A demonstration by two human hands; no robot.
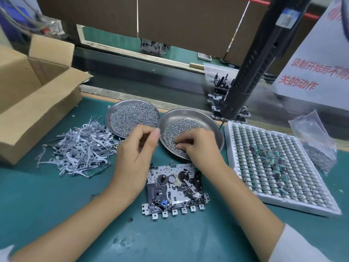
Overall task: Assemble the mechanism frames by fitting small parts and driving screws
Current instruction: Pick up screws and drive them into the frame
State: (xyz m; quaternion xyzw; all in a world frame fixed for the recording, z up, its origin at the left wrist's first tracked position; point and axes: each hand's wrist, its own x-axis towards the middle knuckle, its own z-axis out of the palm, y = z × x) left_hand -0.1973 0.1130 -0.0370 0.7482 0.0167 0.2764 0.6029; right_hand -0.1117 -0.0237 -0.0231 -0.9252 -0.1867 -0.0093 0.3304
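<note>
Screws fill two steel dishes at the back of the green mat (56,205): left dish (111,120) packed nearly level, right dish (213,125) about half covered. We read this layout as convenience; both dishes sit just beyond the one mechanism frame (175,190), which lies flat between our forearms, reel hubs up.

Right hand (198,146) is down in the right dish, fingertips curled into the screws, apparently picking; whether one is already pinched we cannot tell. Left hand (136,154) hovers at the seam between the dishes, thumb and forefinger drawn together, seemingly on something tiny, though nothing visible confirms it.

Count: one pile of stamped metal levers (79,150) left of the frame, too many to tally; one white tray (283,205) of gridded components on the right; one plastic bag (317,148) beside it; one open cardboard box (37,95); one hanging electric screwdriver (251,69), bit pointing down near the right dish, ready for reach.
</note>
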